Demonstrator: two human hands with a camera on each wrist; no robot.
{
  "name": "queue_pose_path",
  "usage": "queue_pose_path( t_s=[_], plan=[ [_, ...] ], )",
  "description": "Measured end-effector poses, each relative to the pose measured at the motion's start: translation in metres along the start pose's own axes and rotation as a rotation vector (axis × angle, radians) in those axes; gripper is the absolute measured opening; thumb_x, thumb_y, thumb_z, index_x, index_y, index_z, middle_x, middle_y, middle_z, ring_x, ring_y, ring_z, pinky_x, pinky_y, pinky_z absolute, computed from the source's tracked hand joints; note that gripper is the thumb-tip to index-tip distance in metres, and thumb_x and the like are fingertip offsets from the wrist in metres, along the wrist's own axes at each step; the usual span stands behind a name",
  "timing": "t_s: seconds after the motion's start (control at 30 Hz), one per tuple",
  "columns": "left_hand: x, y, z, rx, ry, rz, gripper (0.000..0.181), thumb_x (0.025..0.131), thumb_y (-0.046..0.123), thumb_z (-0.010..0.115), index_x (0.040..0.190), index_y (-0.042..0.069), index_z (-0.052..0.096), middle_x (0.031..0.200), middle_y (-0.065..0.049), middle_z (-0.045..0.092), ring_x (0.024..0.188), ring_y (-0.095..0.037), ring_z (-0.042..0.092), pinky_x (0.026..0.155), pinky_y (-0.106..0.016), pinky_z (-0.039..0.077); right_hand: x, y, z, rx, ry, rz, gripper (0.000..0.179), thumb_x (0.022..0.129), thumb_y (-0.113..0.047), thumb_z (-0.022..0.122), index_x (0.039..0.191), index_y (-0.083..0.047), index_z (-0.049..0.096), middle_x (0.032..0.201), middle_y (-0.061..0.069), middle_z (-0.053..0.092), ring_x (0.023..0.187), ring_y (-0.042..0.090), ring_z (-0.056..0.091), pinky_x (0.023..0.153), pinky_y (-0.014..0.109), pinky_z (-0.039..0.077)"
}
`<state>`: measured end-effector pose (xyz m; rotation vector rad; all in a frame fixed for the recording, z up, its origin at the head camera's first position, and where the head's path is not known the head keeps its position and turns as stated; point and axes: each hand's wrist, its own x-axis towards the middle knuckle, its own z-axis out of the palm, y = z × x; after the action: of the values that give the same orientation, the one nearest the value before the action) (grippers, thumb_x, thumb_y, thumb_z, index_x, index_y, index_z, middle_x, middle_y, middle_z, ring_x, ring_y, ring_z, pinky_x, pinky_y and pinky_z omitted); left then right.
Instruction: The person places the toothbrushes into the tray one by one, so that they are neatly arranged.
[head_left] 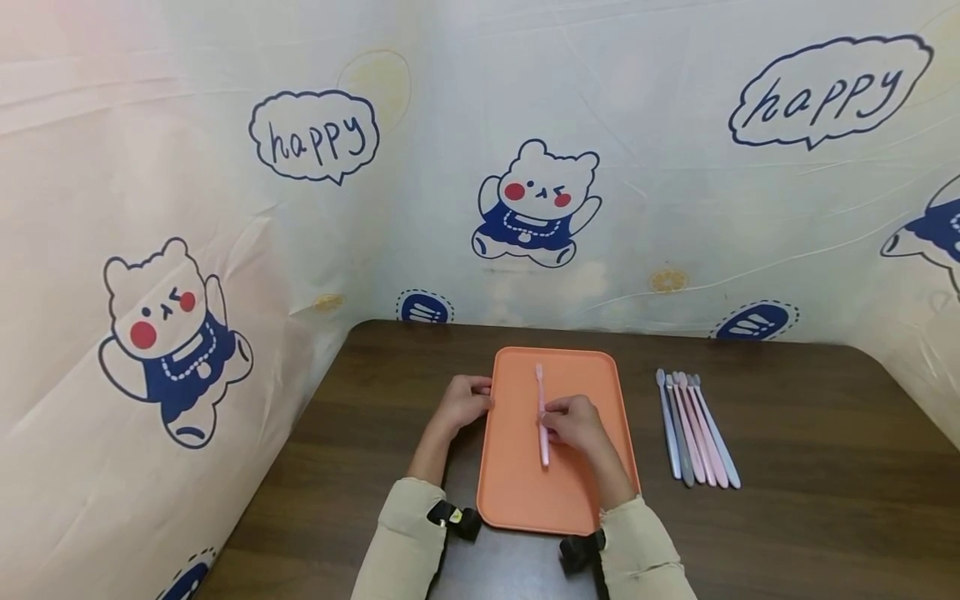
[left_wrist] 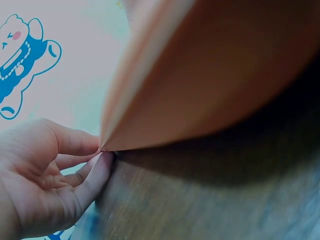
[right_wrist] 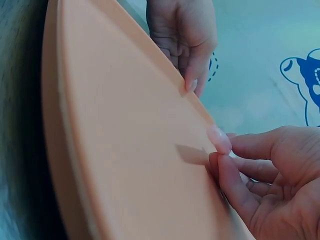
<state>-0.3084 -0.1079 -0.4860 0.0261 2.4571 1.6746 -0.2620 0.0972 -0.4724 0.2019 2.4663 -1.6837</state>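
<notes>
An orange tray (head_left: 510,500) lies lengthwise on the table. My right hand (head_left: 576,423) pinches a pink toothbrush (head_left: 541,385) between thumb and fingers over the middle of the tray, its head pointing away from me. In the right wrist view the toothbrush (right_wrist: 219,139) is seen end-on at the fingertips, with a shadow on the tray. At the tray's left edge is my left hand (head_left: 461,402). The left wrist view shows this hand (left_wrist: 45,175) pinching the rim between thumb and index finger.
Right of the tray, several toothbrushes (head_left: 697,429) in blue, grey and pink lie side by side on the dark wooden table (head_left: 810,417). A pale curtain (head_left: 637,208) printed with bears closes off the back and sides.
</notes>
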Motion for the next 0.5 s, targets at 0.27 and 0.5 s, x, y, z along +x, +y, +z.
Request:
queue_pose_path(
  t_s=[0.27,0.5],
  plan=[
    [0.0010,-0.0012,0.0000,0.005,-0.006,-0.003,0.044,0.086,-0.004,0.064,0.129,-0.009,0.064,0.108,-0.020,0.068,0.088,-0.018,0.062,0.079,-0.031,0.059,0.0037,0.0020,0.0055,-0.048,0.032,0.011,0.018,0.086,-0.006,0.076,0.098,0.007,0.077,0.083,0.016,0.075,0.060,0.008,0.065,0.058,0.024,0.059],
    [0.0006,-0.0013,-0.0006,0.004,-0.008,-0.007,0.043,0.087,-0.003,0.064,0.130,-0.007,0.064,0.110,-0.020,0.069,0.088,-0.018,0.062,0.081,-0.032,0.059,0.0055,0.0024,0.0074,-0.040,0.024,0.052,0.015,0.086,-0.007,0.077,0.093,0.006,0.076,0.067,0.008,0.070,0.051,0.005,0.061,0.053,0.020,0.055]
  ],
)
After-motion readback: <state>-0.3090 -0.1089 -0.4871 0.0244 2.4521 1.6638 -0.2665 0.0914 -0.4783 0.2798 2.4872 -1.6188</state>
